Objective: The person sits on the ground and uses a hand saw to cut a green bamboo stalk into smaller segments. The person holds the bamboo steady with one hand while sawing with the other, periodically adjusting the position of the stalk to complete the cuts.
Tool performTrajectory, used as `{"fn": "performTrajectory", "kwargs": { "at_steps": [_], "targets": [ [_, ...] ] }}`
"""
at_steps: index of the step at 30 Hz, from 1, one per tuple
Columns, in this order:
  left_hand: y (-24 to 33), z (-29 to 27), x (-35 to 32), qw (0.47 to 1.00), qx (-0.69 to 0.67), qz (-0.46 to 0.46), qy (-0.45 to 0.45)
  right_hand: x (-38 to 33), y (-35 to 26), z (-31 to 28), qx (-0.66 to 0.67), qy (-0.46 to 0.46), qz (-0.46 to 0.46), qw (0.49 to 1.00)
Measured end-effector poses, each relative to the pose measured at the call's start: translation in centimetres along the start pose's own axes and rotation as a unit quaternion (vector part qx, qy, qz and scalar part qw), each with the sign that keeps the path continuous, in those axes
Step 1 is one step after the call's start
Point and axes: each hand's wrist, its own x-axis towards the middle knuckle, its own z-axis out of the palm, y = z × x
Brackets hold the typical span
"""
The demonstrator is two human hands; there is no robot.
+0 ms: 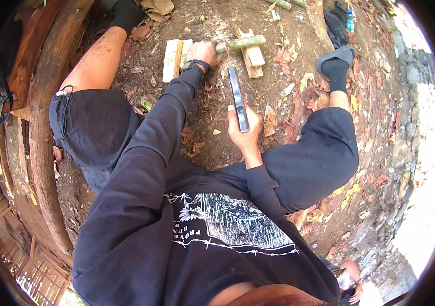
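Gripping, left hand (204,51): fingers closed around near end of green bamboo stick (241,43), arm stretched forward in dark long sleeve, dark band at wrist.
Gripping, right hand (244,131): fingers wrapped on handle of long flat blade (237,97), thumb laid along handle, blade raised over bare ground, tip pointing toward stick, apart from it.
Bamboo stick: lying crosswise on stacked pale wood blocks (252,55), far end jutting past blocks to right.
Wood slab (172,59): pale, flat on dirt just left of left hand, darker strip along its middle.
Ground (212,148): brown earth strewn with dry leaves and chips, between spread knees.
Legs: dark shorts; right foot in dark sock and grey sandal (336,55) at upper right.
Log (44,127): thick, curved, running down left side.
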Motion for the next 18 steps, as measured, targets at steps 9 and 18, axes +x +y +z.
{"fn": "performTrajectory", "kwargs": {
  "at_steps": [9,18],
  "targets": [
    [-1.4,-3.1,-2.8,0.946,-0.204,0.001,0.25,0.3,1.5,-1.4,-0.004,0.002,-0.011,1.0],
    [-4.9,-5.5,-7.2,0.937,-0.088,-0.33,0.065,1.2,-0.5,-2.3,0.08,0.089,-0.049,0.992]
  ]
}}
